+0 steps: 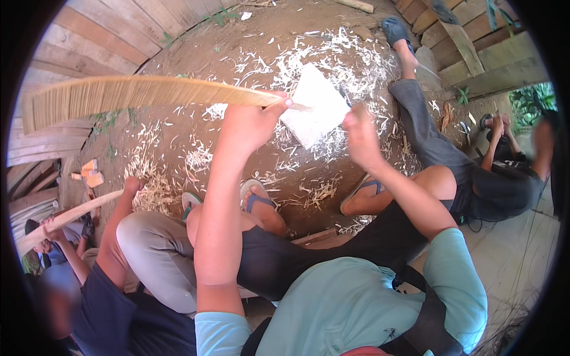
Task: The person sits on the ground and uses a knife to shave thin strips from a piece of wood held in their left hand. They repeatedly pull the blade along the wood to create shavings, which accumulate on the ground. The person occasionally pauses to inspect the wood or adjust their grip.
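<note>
My left hand [256, 123] is closed round the narrow end of a long, curved tan strip [148, 89]. The strip widens to the left and bears close-set lines across it like a fringe. Its thin tip reaches past my thumb over a white, flat, four-cornered piece [314, 104]. My right hand [362, 137] is blurred by motion and closed, at the right edge of that white piece. A narrow dark thing [344, 95] shows just beyond its fingers; its kind is unclear.
Pale shavings [356, 56] litter the brown dirt ground. At the left, another person [110, 302] holds a long pale wood strip [89, 210]. Someone's dark-trousered leg [427, 130] stretches out at the right. Plank walls [101, 35] stand behind, and orange-tan blocks [91, 172] lie at the left.
</note>
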A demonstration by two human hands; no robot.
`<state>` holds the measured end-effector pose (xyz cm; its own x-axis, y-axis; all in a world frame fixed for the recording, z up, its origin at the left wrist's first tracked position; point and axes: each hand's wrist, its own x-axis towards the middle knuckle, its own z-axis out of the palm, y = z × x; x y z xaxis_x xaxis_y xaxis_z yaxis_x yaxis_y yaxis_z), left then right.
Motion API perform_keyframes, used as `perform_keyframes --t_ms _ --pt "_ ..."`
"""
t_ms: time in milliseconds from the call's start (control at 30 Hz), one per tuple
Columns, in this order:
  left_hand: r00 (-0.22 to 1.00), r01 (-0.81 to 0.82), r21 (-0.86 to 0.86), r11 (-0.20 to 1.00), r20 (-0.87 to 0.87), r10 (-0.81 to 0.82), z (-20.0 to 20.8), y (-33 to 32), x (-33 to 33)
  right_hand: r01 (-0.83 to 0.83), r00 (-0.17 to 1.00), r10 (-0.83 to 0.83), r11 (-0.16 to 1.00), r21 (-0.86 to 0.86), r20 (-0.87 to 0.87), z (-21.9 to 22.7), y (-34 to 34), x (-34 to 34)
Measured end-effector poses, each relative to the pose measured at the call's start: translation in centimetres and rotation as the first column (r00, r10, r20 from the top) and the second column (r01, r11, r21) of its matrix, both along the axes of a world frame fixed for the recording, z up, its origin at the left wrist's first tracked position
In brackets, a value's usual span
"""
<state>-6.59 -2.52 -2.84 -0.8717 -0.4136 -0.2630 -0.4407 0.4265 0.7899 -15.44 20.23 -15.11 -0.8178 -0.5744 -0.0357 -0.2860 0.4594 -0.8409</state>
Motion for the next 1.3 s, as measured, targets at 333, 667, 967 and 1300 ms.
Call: perform_keyframes --t_ms 333,667,967,1300 --pt "0.998 -0.061 0.042 0.997 0.006 0.061 -0.1 -0.8 1.0 -0.326 0.925 0.373 0.671 0.666 0.077 2.0 0.0 -2.6" --pt "0.995 -0.086 -0.006 0.996 -0.046 0.086 -1.4 -0.5 0.6 -0.216 0.967 0.256 0.791 0.573 0.011 -2.1 0.2 0.3" --pt "0.987 -0.077 0.086 0.993 -0.136 0.088 -2.0 -1.2 1.1 -0.309 0.947 0.27 0.618 0.723 0.174 -1.5 0.3 -0.7" --pt "0.959 -0.017 0.176 0.984 -0.274 0.065 0.9 -2.0 1.6 -0.1 0.992 0.099 0.995 0.014 0.078 10.3 -1.2 -2.8"
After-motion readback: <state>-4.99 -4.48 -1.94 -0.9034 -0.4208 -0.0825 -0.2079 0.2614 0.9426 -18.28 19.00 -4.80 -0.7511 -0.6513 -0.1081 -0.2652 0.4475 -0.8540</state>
